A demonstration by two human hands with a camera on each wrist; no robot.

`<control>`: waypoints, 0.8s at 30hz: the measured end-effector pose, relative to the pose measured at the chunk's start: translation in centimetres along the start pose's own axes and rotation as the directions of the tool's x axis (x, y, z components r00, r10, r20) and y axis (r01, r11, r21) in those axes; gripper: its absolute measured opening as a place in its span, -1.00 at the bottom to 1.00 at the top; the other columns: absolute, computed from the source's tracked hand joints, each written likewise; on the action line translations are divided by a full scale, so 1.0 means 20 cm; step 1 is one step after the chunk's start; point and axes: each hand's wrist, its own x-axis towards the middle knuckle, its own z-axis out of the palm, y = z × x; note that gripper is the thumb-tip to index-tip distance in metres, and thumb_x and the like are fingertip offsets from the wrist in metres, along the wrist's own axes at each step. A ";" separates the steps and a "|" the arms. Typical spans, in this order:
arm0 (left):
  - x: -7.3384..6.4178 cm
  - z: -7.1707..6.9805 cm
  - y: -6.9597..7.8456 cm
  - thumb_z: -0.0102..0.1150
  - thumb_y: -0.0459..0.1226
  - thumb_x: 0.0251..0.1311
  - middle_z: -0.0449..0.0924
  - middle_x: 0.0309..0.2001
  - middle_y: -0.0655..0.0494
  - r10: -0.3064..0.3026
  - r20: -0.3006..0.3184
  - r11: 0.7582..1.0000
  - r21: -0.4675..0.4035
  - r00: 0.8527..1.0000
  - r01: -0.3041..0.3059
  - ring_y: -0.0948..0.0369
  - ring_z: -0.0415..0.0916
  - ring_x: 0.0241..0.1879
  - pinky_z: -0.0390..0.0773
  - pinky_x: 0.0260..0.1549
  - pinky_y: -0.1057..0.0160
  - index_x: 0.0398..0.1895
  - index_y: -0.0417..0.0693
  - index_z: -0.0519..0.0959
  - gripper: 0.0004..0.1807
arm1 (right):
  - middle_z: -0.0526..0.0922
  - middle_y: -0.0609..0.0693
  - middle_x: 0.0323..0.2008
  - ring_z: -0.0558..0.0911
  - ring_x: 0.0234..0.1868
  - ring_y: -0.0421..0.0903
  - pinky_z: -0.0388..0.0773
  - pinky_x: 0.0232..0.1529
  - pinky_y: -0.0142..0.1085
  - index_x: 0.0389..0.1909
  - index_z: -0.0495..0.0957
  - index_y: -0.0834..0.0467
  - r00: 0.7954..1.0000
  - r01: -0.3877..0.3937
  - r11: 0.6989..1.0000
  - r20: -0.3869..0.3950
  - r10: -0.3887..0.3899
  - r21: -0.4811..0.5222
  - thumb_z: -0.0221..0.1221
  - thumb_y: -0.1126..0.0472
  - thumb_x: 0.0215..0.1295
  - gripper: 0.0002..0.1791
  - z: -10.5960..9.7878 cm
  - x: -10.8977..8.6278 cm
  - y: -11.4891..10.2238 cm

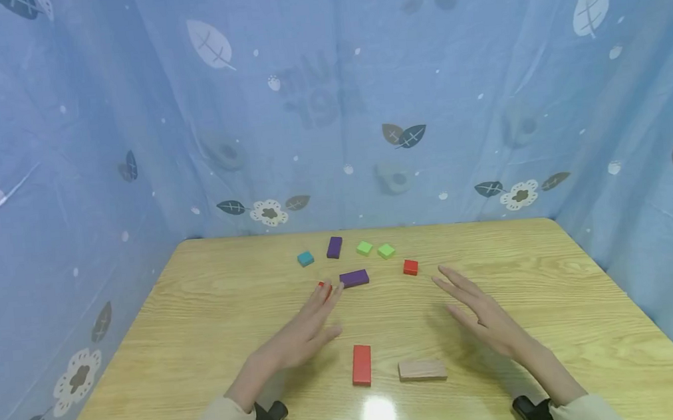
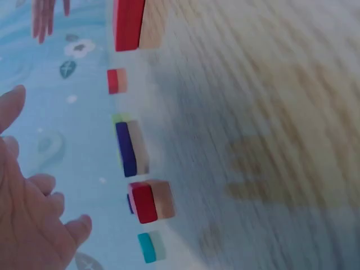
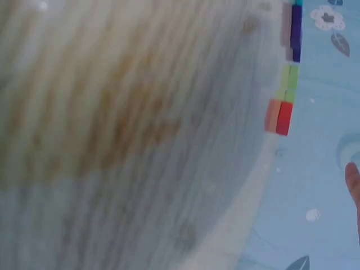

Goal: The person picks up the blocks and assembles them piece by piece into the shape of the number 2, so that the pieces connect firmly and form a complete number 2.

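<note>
My left hand (image 1: 299, 336) is held over the table with its fingers extended and nothing in them. Its fingertips partly cover a small red block (image 2: 144, 202) in the head view. Opposite it, my right hand (image 1: 490, 323) is likewise held out, fingers spread and holding nothing. On the table between the wrists lie a long red block (image 1: 361, 365) and a plain wooden block (image 1: 422, 370). Another small red block (image 1: 410, 267) lies beyond the right fingertips. Just past the left fingertips is a purple block (image 1: 354, 278). Only a fingertip of the right hand shows in the right wrist view.
Farther back lie a teal block (image 1: 305, 259), a second purple block (image 1: 334, 247) and two light green blocks, one left (image 1: 364, 248) and one right (image 1: 386, 251). A blue patterned curtain (image 1: 333, 170) hangs behind and beside the wooden table (image 1: 212, 301).
</note>
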 end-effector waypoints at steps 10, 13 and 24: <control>-0.01 0.04 0.05 -0.22 0.04 0.46 -0.55 0.50 0.30 0.005 0.081 0.992 -0.124 0.997 0.005 0.11 -0.48 0.49 -0.12 0.37 -0.10 0.50 0.41 -0.36 -0.27 | 0.25 0.13 0.39 0.22 0.40 -0.07 0.03 0.30 -0.46 0.40 0.26 0.06 0.996 0.093 0.989 -0.009 -0.093 0.111 0.09 0.41 0.31 -0.36 0.02 -0.04 -0.04; -0.01 0.05 0.07 -0.22 0.08 0.44 -0.47 0.51 0.34 0.004 0.080 0.986 -0.167 0.997 0.010 0.11 -0.43 0.49 -0.11 0.37 -0.10 0.51 0.37 -0.33 -0.27 | 0.29 0.12 0.37 0.26 0.38 -0.11 0.07 0.29 -0.49 0.38 0.30 0.10 0.995 0.096 0.982 -0.016 -0.095 0.163 0.08 0.47 0.28 -0.36 0.03 -0.06 -0.04; -0.03 0.09 0.17 -0.21 0.13 0.42 -0.05 0.50 0.08 -0.033 0.057 0.981 -0.192 0.998 0.043 0.05 -0.08 0.46 0.04 0.35 -0.06 0.53 0.13 -0.10 -0.27 | 0.49 0.16 0.21 0.43 0.24 -0.21 0.45 0.11 -0.35 0.27 0.42 0.21 0.997 -0.005 0.938 0.078 -0.023 0.346 -0.03 0.47 0.37 -0.54 0.04 -0.12 -0.02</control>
